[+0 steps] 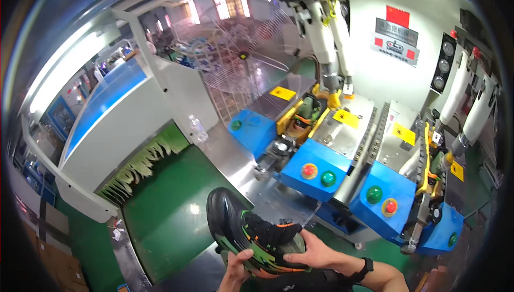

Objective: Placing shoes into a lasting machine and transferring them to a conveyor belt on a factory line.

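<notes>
A black sports shoe [259, 236] with green and orange patterning is held between my two hands at the lower middle of the head view. Its dark toe points up and to the left. My left hand [235, 266] grips the near side of the sole, thumb on the upper's edge. Around the heel end, near the collar, my right hand [313, 252] is closed, with its thumb along the side. A black band circles my right wrist. The shoe is in the air near the end of a green conveyor belt [176, 206].
To the right stands a pressing machine with blue button boxes [316, 170] and yellow clamps, a shoe [306, 111] sitting in its left station. The conveyor enters a grey tunnel [128, 131] with a green fringe. A clear bottle [198, 129] stands beside it; a wire-guarded fan [243, 55] is behind.
</notes>
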Demonstrator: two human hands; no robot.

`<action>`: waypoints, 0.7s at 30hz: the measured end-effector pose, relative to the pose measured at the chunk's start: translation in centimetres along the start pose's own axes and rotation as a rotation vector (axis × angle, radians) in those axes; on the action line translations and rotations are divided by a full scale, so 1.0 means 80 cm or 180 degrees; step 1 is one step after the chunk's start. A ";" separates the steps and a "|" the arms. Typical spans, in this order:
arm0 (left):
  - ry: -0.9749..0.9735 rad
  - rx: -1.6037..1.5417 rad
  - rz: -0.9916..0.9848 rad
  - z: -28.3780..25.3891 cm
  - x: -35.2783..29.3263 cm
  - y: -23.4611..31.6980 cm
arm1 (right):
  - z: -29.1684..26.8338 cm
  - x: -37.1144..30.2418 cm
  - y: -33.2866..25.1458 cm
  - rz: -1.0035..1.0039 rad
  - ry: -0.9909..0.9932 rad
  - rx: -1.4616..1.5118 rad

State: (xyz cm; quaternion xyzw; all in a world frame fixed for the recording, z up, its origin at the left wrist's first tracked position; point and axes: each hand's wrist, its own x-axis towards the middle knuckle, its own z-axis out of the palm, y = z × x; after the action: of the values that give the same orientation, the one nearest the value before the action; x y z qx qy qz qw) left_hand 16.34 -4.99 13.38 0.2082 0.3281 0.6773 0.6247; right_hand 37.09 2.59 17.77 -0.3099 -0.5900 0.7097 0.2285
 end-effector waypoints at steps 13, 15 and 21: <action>-0.0885 0.2836 -0.0465 0.150 0.572 -0.012 | -0.118 0.020 -0.042 -0.0327 0.2106 0.0350; -0.1404 0.3729 -0.0262 0.156 0.686 -0.049 | -0.105 0.024 -0.034 -0.0163 0.2496 0.0285; -0.2113 0.2902 -0.0818 0.168 0.763 -0.071 | -0.099 0.055 -0.063 0.0897 0.3401 0.0354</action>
State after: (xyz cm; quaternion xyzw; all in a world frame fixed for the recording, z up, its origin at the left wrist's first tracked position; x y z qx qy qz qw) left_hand 21.53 57.50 10.95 0.6161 0.3959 0.2846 0.6186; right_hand 39.38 12.15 21.06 -0.6902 -0.3066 0.5075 0.4148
